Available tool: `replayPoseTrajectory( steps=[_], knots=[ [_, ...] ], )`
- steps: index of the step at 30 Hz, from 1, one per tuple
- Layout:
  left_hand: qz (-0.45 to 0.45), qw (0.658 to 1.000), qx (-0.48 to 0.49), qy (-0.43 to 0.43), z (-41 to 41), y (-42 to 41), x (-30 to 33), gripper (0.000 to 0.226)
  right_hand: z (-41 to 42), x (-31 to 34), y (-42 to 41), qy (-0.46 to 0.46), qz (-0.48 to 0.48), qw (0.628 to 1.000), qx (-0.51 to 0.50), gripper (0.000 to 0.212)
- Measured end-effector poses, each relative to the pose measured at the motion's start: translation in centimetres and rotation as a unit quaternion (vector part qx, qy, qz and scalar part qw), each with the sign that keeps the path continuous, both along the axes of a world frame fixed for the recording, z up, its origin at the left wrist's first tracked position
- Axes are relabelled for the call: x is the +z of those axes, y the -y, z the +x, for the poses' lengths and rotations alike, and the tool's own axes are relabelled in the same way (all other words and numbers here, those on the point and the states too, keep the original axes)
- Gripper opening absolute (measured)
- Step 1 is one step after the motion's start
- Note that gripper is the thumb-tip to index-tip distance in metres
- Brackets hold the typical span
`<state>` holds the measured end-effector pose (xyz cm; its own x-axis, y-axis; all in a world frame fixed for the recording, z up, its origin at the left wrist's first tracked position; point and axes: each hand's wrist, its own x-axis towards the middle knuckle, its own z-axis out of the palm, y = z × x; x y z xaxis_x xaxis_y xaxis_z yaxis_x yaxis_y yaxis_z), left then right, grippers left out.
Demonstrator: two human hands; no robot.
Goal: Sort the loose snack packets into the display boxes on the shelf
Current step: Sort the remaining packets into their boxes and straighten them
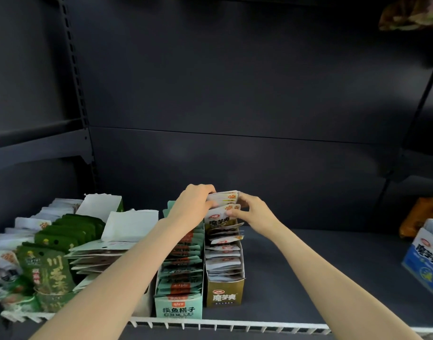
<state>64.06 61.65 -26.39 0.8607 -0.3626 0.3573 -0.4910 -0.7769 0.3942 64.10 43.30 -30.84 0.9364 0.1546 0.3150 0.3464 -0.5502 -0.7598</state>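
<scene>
The person is in the middle of filling one display box. Both hands meet over the far end of the gold box (224, 292), which stands on the dark shelf (308, 278) just right of the mint-green box (178, 309), the two boxes touching side by side. The left hand (194, 204) curls over the top edge of a small stack of white packets (223, 204) from the left, and the right hand (252, 212) pinches the same stack from the right, thumb in front and fingers behind. The stack stands upright at the back of the gold box, its lower edge already down among the packets filed there, so the step in hand looks like seating this bunch into the row.

The next move probably calls for pressing the stack down until it sits level with the rest, while leaning the row forward or back to make room; the box seems nearly full, so a tight fit could buckle the packets or nudge the box sideways. One hand may need to steady the box wall.

Plenty remains after that: loose white and green packets (51, 244) lie heaped at the left of the shelf, behind its white wire rail (235, 325). A blue box (424, 263) stands well apart at the right edge.
</scene>
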Motion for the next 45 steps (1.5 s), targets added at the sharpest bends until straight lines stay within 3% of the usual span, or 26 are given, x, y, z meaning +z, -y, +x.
replayPoseTrajectory(
  steps=[10,20,23,26,31,39,45],
  knots=[
    [-0.083,0.996,-0.004,-0.033,1.9,-0.4,0.4,0.019,0.9,0.7,-0.3,-0.037,0.038,0.999,0.005,0.017],
    [0.021,0.999,-0.024,-0.034,0.7,0.4,-0.7,0.061,0.3,0.4,0.2,-0.095,-0.006,0.995,0.032,0.046],
    [0.059,0.997,-0.019,-0.037,0.6,0.0,-0.6,0.050,0.0,0.6,0.1,-0.111,0.034,0.992,0.050,0.047],
    [0.036,0.999,-0.004,-0.033,0.8,0.0,-0.5,0.035,-0.4,0.5,-0.2,-0.082,0.052,0.995,0.034,0.035],
    [0.029,0.999,0.003,-0.025,1.3,0.4,0.0,0.032,-0.2,0.0,-0.4,-0.077,0.098,0.992,-0.026,0.032],
    [0.084,0.993,-0.029,-0.079,1.8,0.6,0.2,0.062,1.4,1.8,-0.3,-0.127,-0.022,0.989,-0.066,0.026],
    [0.158,0.985,-0.011,-0.063,1.4,0.5,-0.2,0.058,0.2,1.9,-0.8,-0.131,-0.047,0.990,-0.032,0.026]
  ],
)
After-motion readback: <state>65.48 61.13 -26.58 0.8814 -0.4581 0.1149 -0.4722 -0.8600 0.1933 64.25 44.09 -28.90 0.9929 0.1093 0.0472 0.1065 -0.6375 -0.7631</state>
